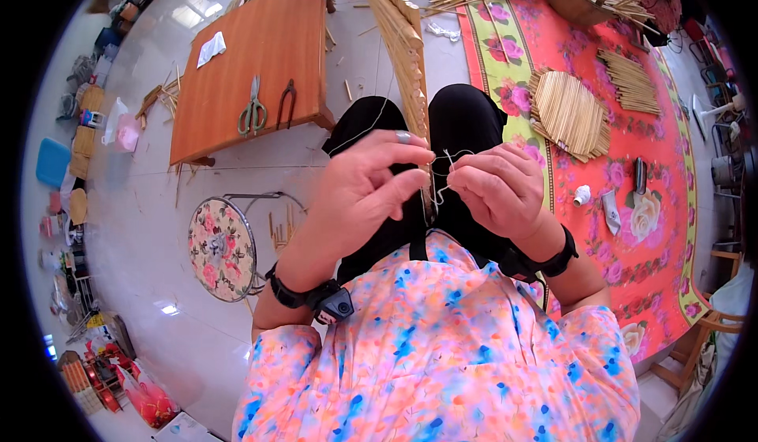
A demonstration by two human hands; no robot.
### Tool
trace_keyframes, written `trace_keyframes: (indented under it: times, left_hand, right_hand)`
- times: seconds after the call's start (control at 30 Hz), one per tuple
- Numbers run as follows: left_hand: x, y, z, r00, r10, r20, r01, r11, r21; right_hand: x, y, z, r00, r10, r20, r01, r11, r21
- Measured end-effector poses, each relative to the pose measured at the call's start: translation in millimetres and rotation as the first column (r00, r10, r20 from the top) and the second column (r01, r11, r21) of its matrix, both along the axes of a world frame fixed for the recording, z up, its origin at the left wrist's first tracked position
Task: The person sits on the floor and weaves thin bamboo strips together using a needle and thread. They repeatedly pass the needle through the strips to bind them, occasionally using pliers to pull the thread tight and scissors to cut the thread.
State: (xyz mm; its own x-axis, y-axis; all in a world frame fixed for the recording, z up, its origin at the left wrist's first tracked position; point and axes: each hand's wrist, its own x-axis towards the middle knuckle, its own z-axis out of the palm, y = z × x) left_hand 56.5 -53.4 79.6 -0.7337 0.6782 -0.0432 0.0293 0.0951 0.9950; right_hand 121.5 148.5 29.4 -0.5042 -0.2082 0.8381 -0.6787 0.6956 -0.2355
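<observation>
A long panel of straw-coloured stalks (404, 39) stands on edge between my knees, its near end close to my fingers. My left hand (359, 193) is on the panel's left side, index finger and thumb stretched out with a gap between them. The index fingertip is by the panel's edge; whether it touches a thread there I cannot tell. To the right of the panel, my right hand (499, 185) is closed in a pinch on a thin white thread (444, 175). The thread curls in loose loops between the two hands. Another length of it crosses my left knee.
A brown wooden table (260, 47) at the left bears scissors (253, 110), pliers (286, 103) and a white cloth (212, 49). A round flowered stool (223, 249) stands nearer. On the red flowered mat (647, 284) lie a stalk panel (570, 110), a stalk bundle (629, 83) and a thread spool (582, 195).
</observation>
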Motion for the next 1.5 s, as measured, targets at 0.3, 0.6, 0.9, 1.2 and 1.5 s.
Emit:
trace_keyframes:
  times: [0.3, 0.6, 0.9, 1.2, 1.5]
  left_hand:
    - [-4.5, 18.8, -23.4, 0.878, -0.168, 0.448, -0.003, 0.935, 0.356]
    - [-4.5, 21.4, -37.9, 0.829, -0.206, 0.520, -0.098, 0.862, 0.498]
    - [-6.8, 21.5, -40.7, 0.863, -0.172, 0.476, -0.112, 0.852, 0.511]
    - [-5.0, 8.6, -47.1, 0.815, -0.065, 0.576, -0.137, 0.944, 0.300]
    - [2.5, 22.4, -45.1, 0.746, -0.085, 0.660, -0.200, 0.917, 0.344]
  right_hand:
    - [-0.4, -3.3, 2.0, 0.998, 0.051, -0.034, -0.051, 0.998, -0.022]
    - [-2.4, -7.5, 0.5, 0.995, 0.076, -0.064, -0.079, 0.996, -0.045]
    - [-2.7, -7.1, 0.8, 0.997, 0.052, -0.053, -0.055, 0.997, -0.053]
    - [-2.1, 0.7, 1.0, 0.999, -0.014, -0.045, 0.013, 1.000, -0.027]
    - [-4.4, 0.5, -0.2, 0.998, -0.012, -0.070, 0.017, 0.996, 0.086]
